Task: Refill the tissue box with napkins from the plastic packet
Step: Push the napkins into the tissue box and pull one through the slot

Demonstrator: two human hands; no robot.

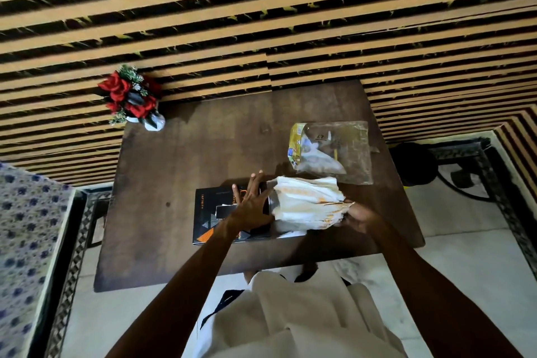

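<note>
A black tissue box (207, 212) with orange and grey triangles lies flat near the front of the dark wooden table (180, 154). My left hand (251, 203) rests on the box's right part with fingers spread, pressing it down. My right hand (360, 219) grips a thick stack of white napkins (305, 206) by its right end, held tilted at the box's right end. The stack's left edge touches the box. The plastic packet (334, 151), clear with a yellow band, lies flattened on the table behind the napkins.
A vase of red artificial flowers (132, 96) stands at the table's far left corner. A striped black-and-tan wall lies behind. A patterned cloth (23, 227) is at the left, and a dark round object (412, 163) sits on the floor at the right.
</note>
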